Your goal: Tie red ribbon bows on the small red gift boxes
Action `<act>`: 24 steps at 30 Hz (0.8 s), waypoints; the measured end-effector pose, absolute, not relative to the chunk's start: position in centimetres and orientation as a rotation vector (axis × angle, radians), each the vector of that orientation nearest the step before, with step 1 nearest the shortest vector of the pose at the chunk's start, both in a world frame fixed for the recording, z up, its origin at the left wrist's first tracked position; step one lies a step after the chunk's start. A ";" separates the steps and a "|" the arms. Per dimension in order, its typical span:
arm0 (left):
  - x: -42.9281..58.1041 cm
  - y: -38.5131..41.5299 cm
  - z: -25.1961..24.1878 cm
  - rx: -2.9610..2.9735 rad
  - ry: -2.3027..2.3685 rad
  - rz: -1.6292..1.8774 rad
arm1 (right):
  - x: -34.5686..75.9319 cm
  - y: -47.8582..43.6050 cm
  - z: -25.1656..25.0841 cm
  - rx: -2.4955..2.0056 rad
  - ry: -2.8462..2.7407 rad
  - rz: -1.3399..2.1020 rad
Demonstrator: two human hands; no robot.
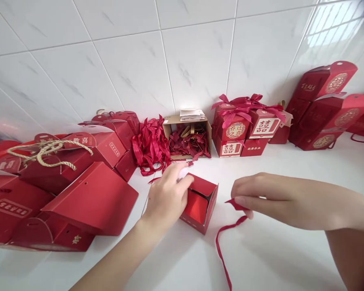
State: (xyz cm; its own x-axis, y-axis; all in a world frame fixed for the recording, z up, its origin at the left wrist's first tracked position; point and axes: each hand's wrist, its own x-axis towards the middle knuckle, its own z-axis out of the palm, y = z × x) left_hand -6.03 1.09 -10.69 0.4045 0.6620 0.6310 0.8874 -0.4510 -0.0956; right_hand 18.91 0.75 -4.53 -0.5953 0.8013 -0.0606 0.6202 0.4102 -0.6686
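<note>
A small red gift box [197,220] lies on the white surface in front of me, its open side showing a bright red inside. My left hand [166,194] is closed on the box's left end, with the thumb over the upper edge. Something whitish shows between that hand's fingers, too hidden to name. To the right of the box, my right hand [251,196] pinches a dark red ribbon [220,242]. One short end sticks out past the fingertips, and the long part trails down toward the bottom edge. Ribbon and box are apart.
Behind the box stand a heap of red ribbons [151,143], a cardboard box [208,139] of dark red tags and stacked gift boxes [262,127] with bows. Red boxes [91,202] crowd the left, more boxes [324,109] the right. A tiled wall [197,60] closes the back.
</note>
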 end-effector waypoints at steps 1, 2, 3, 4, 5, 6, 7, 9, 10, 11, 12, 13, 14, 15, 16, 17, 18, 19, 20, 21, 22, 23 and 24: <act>-6.0 1.0 -10.6 -2.289 -1.300 -0.696 | 18.8 0.7 -4.6 -1.249 -2.398 1.044; -5.9 0.9 -10.6 -2.334 -1.294 -0.672 | 18.6 0.8 -4.8 -1.248 -2.392 1.130; -5.9 0.8 -10.4 -2.372 -1.308 -0.660 | 18.3 0.9 -5.0 -1.248 -2.375 1.209; -5.9 0.8 -10.3 -2.398 -1.335 -0.659 | 18.1 1.1 -5.2 -1.257 -2.335 1.258; -5.9 0.7 -10.2 -2.413 -1.361 -0.670 | 18.0 1.3 -5.3 -1.266 -2.296 1.294; -5.8 0.7 -10.1 -2.422 -1.375 -0.689 | 17.8 1.6 -5.5 -1.274 -2.266 1.323; -5.8 0.7 -10.0 -2.426 -1.373 -0.714 | 17.7 1.8 -5.6 -1.280 -2.247 1.347; -5.5 0.5 -9.8 -2.425 -1.325 -0.777 | 17.6 2.1 -5.8 -1.291 -2.231 1.383; -5.4 0.3 -9.7 -2.430 -1.285 -0.809 | 17.6 2.2 -5.8 -1.296 -2.231 1.396; -5.2 0.1 -9.6 -2.443 -1.246 -0.838 | 17.5 2.3 -5.8 -1.296 -2.233 1.408; -5.0 -0.1 -9.5 -2.466 -1.214 -0.860 | 17.4 2.4 -5.8 -1.291 -2.237 1.422; -4.8 -0.3 -9.5 -2.498 -1.189 -0.873 | 17.3 2.4 -5.8 -1.285 -2.243 1.439; -4.7 -0.6 -9.4 -2.534 -1.171 -0.875 | 17.3 2.5 -5.8 -1.281 -2.248 1.454; -4.5 -0.8 -9.3 -2.563 -1.161 -0.872 | 17.2 2.5 -5.8 -1.280 -2.250 1.466; -4.4 -0.9 -9.3 -2.582 -1.155 -0.869 | 17.2 2.6 -5.8 -1.284 -2.251 1.470; -4.4 -1.1 -9.3 -2.589 -1.151 -0.868 | 17.2 2.7 -5.9 -1.300 -2.249 1.467; -4.3 -1.1 -9.3 -2.588 -1.146 -0.871 | 17.2 2.7 -5.9 -1.321 -2.248 1.456; -4.3 -1.1 -9.3 -2.583 -1.142 -0.875 | 17.2 2.8 -6.0 -1.339 -2.247 1.446; -4.3 -1.1 -9.4 -2.576 -1.139 -0.880 | 17.3 2.8 -6.0 -1.348 -2.247 1.442; -4.3 -1.0 -9.4 -2.572 -1.137 -0.883 | 17.3 2.9 -6.0 -1.348 -2.247 1.446; -4.3 -1.0 -9.5 -2.569 -1.135 -0.886 | 17.3 2.9 -6.1 -1.342 -2.248 1.457; -4.3 -0.9 -9.6 -2.565 -1.132 -0.888 | 17.3 2.8 -6.0 -1.330 -2.248 1.473; -4.3 -0.8 -9.7 -2.561 -1.126 -0.891 | 17.3 2.8 -6.0 -1.317 -2.246 1.487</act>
